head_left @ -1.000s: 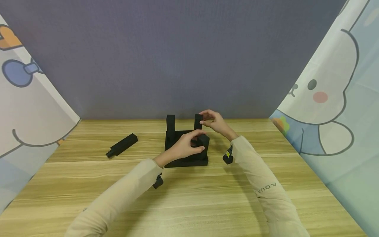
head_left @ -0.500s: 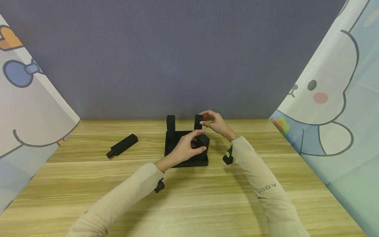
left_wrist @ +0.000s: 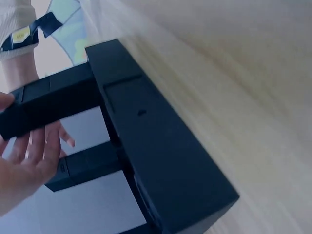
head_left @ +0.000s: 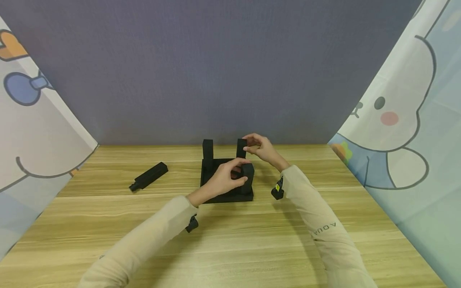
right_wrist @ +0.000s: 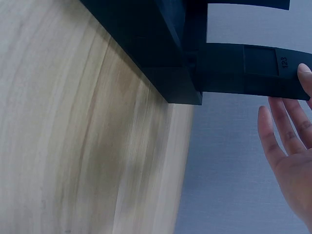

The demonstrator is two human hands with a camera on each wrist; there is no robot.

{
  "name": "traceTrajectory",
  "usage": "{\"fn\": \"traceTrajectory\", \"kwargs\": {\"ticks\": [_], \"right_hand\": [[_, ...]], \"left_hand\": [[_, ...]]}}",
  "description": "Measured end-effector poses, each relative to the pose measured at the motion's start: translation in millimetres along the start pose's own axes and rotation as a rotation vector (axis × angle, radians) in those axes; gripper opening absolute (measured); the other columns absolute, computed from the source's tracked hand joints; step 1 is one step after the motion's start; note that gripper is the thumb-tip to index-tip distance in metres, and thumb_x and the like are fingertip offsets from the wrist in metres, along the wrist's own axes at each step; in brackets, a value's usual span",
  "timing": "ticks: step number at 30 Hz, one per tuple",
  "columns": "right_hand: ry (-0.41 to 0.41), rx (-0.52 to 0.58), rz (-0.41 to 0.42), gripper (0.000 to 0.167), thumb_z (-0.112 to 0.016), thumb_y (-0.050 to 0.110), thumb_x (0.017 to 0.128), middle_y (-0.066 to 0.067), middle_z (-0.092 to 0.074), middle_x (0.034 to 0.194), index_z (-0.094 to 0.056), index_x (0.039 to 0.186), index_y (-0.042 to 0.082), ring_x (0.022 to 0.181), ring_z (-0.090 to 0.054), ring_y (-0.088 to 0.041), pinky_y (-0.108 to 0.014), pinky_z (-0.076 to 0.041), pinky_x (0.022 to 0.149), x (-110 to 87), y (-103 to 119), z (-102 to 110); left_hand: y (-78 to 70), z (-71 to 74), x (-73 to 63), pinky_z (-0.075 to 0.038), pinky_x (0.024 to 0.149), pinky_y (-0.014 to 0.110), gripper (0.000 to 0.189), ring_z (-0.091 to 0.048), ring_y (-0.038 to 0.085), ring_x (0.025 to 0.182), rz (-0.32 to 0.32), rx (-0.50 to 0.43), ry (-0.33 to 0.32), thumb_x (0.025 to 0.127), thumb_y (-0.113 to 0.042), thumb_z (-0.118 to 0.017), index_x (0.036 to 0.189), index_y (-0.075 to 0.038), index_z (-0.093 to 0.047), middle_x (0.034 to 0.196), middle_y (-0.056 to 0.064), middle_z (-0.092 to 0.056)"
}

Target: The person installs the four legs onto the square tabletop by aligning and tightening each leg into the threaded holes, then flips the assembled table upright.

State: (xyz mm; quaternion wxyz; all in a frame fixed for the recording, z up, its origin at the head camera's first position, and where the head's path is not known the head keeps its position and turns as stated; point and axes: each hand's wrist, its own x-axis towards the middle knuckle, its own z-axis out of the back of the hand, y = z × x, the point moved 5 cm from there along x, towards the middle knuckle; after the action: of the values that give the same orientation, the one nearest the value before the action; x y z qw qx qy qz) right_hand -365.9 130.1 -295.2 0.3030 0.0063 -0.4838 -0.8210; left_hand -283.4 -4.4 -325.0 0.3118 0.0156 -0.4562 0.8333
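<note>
A black square base [head_left: 234, 198] lies on the wooden table with three black posts standing up from it. My left hand [head_left: 222, 180] holds the front right post [head_left: 248, 182] near its top, thumb on the near side, fingers behind. In the left wrist view that post [left_wrist: 56, 95] meets the base [left_wrist: 161, 136]. My right hand [head_left: 264, 150] pinches the top of the back right post [head_left: 241, 148]; the right wrist view shows this post [right_wrist: 222, 68] marked "123". The back left post [head_left: 207, 150] stands untouched. Part of the base is hidden behind my left hand.
A loose black post [head_left: 150, 176] with a stepped, narrower end lies on the table to the left of the base. A grey panel [head_left: 216, 72] rises behind the table [head_left: 230, 244]. Cartoon-printed sheets [head_left: 399, 120] hang at both sides.
The front right post in my left hand has turned slightly and looks more upright. My left hand shifted a little with it. My right hand and the loose post have stayed put.
</note>
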Motion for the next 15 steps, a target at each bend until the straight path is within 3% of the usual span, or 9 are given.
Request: {"fn": "traceTrajectory", "kwargs": {"ticks": [7,15], "right_hand": [[-0.001,-0.007,0.002,0.036,-0.059,0.003,0.087,-0.026,-0.056,0.112,-0.051,0.121,-0.005,0.103,-0.054,-0.04,-0.049,-0.045,0.086,-0.4,-0.1,0.1],[0.005,-0.011,-0.003,0.036,-0.059,0.004,0.088,-0.025,-0.056,0.114,-0.051,0.122,-0.004,0.104,-0.054,-0.039,-0.049,-0.045,0.086,-1.4,-0.2,-0.3]], "left_hand": [[4.5,2.1,5.6,-0.053,0.08,0.029,0.045,-0.058,0.023,0.103,-0.003,-0.063,0.105,0.087,-0.015,-0.062,0.13,-0.018,-0.047,0.127,0.008,-0.051],[1.8,-1.3,1.2,-0.052,0.083,0.032,0.047,-0.057,0.02,0.104,-0.007,-0.055,0.059,0.087,-0.022,-0.064,0.13,-0.02,-0.046,0.128,0.004,-0.051]]}}
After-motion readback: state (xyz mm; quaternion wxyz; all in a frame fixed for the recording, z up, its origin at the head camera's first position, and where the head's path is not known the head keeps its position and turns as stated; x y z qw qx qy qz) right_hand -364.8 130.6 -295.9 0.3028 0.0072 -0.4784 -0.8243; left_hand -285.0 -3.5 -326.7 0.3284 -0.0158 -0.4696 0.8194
